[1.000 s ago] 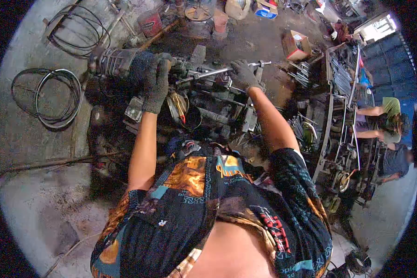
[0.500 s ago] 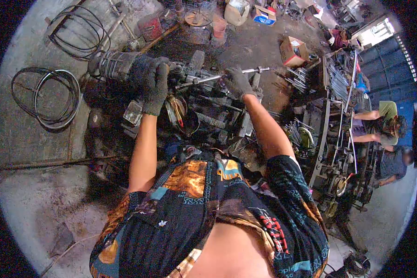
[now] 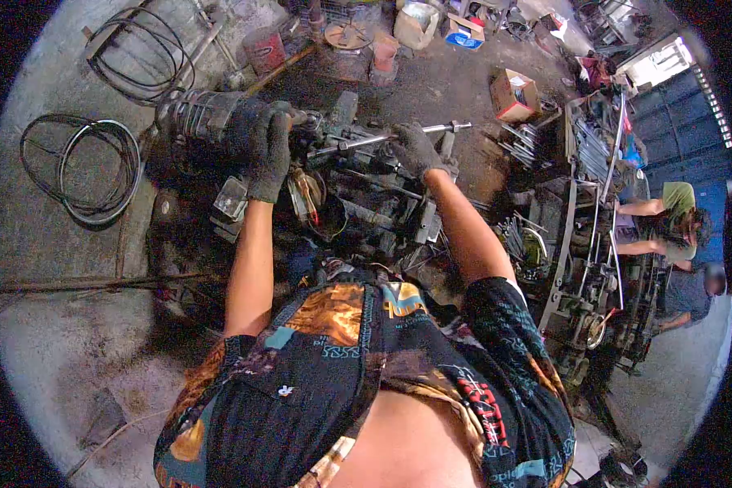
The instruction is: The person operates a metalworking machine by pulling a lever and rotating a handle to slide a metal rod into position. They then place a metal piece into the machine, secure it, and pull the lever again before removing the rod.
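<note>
Both hands wear dark grey work gloves and are over a dark, greasy machine (image 3: 378,213) with a ribbed, drum-like housing (image 3: 207,119) at its left. My left hand (image 3: 268,159) is closed at the right end of that housing, fingers curled over. What lies under them is hidden. A shiny metal rod (image 3: 362,141) with collars runs slantwise across the machine's top, its right end sticking out past my right hand (image 3: 416,150). The right-hand fingers are wrapped around the rod. Below my left hand sits a rounded, yellowish-brown part (image 3: 307,195) with a red mark.
Coiled black hoses (image 3: 81,171) lie at the left. Beyond the machine stand a red bucket (image 3: 266,53) and a cardboard box (image 3: 515,94). At right, a metal rack (image 3: 573,211) holds bars and parts, with two people (image 3: 679,220) beside it.
My right hand and the rod have shifted very slightly, the rod's right end now a little lower. My left hand stays at the housing, its fingers curled.
</note>
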Demonstrator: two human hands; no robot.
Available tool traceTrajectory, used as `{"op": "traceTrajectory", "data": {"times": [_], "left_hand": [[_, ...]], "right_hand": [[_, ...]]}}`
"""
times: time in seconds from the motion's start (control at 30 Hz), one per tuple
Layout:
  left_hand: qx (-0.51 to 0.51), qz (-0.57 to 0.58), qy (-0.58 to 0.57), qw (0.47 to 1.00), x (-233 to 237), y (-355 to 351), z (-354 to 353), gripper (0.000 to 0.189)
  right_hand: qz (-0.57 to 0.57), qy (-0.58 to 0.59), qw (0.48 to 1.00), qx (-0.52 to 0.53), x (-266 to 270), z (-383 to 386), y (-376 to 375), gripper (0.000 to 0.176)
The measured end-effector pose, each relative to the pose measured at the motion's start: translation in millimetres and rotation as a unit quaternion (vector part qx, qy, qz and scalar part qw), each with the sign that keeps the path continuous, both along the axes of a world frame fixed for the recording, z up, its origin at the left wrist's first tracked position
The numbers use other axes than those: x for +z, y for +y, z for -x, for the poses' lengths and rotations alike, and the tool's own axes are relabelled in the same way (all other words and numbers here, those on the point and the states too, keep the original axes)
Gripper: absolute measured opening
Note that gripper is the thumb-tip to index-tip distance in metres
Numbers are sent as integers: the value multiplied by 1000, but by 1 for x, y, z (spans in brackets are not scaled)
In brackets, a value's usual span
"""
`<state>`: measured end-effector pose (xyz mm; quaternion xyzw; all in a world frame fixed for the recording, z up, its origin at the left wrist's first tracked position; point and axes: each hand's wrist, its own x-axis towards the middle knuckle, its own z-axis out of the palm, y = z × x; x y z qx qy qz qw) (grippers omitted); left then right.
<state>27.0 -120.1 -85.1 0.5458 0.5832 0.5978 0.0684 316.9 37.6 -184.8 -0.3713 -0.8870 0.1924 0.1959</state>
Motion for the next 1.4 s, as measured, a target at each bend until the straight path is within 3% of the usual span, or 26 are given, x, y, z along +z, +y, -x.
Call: {"op": "traceTrajectory", "data": {"times": [0.1,0.17,0.27,0.37,0.5,0.67,0.8,0.87,0.9,0.97,1.1,1.17,1.3,1.37,1.4], "left_hand": [[-38,-4,-65,997,10,-1,-2,25],[30,-49,126,990,29,-8,1,24],[76,-37,200,976,48,-15,-1,22],[64,-22,101,993,8,1,10,19],[55,-18,82,995,11,-1,9,18],[86,-48,228,969,32,-9,12,18],[108,-58,115,986,-15,4,15,19],[40,-47,-21,998,-17,9,15,21],[40,-47,-21,998,-12,7,17,21],[37,-24,101,994,0,2,23,21],[37,-23,73,996,2,0,17,23],[36,-34,-26,998,-1,3,12,23],[68,-50,38,996,-6,3,20,22],[21,5,94,995,-13,4,34,27],[21,6,95,995,5,0,24,27]], "right_hand": [[1,-23,1000,0,3,1,-2,35],[1,-22,1000,-1,-2,2,-2,36],[-20,17,1000,-13,-17,0,1,39],[-10,45,999,-9,-17,-2,0,41],[-14,11,1000,-24,-16,-2,-3,42],[18,8,1000,-16,-5,-4,-4,41],[-5,16,1000,-7,-11,-7,-5,41],[-34,45,998,-5,-9,-7,-4,41],[-1,19,1000,-13,-3,-7,-5,42],[32,-6,999,-20,7,-7,-9,42],[33,15,999,-27,2,-9,-8,41],[31,8,999,-27,-5,-9,-5,41],[-11,-4,1000,-29,-6,-9,-6,41],[-11,-8,1000,-25,-5,-9,-8,41],[-2,-13,1000,-25,-6,-9,-7,42]]}}
